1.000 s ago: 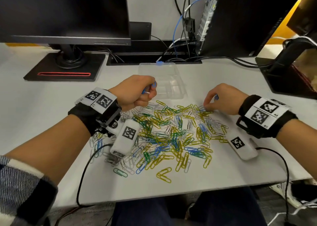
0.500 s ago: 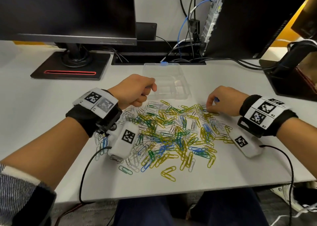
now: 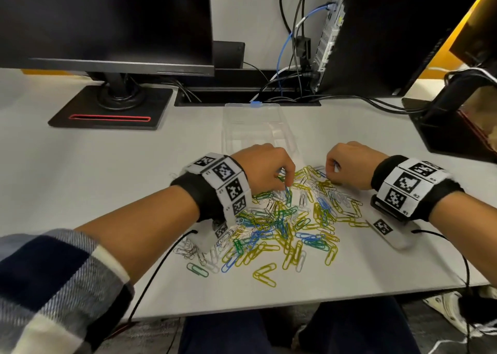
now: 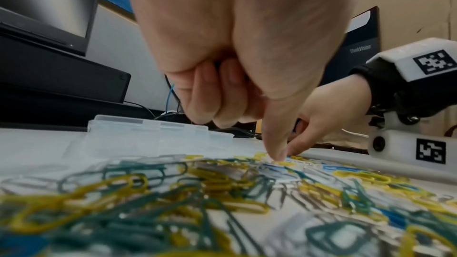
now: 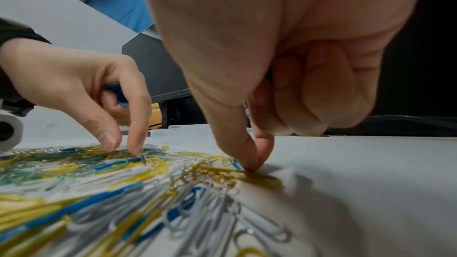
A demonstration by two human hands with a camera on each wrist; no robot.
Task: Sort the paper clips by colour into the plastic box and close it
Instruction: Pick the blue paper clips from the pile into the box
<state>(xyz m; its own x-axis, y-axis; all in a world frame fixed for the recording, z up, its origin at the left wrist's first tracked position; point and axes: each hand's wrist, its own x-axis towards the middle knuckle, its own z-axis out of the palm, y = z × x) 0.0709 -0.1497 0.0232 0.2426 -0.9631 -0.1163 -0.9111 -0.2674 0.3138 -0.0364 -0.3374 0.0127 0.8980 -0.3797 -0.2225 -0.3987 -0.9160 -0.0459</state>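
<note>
A loose pile of yellow, green, blue and white paper clips (image 3: 290, 219) covers the desk in front of me. Behind it lies the clear plastic box (image 3: 252, 127), open, with a blue latch (image 3: 255, 104). My left hand (image 3: 285, 182) reaches thumb and forefinger down onto the pile's far edge, and its curled fingers hold blue clips (image 5: 116, 91). My right hand (image 3: 332, 178) pinches down at the far right of the pile (image 5: 254, 165) beside a blue clip (image 5: 237, 165). A blue clip (image 3: 334, 165) shows in its palm.
A monitor stand (image 3: 110, 111) sits at the back left. A computer tower (image 3: 376, 36) with cables (image 3: 290, 79) is behind the box, and a black stand (image 3: 451, 127) is at the right. The desk's front edge (image 3: 295, 304) is near my lap.
My left hand has come down from beside the box onto the pile's far edge, still holding blue clips. My right hand stays at the pile's far right edge.
</note>
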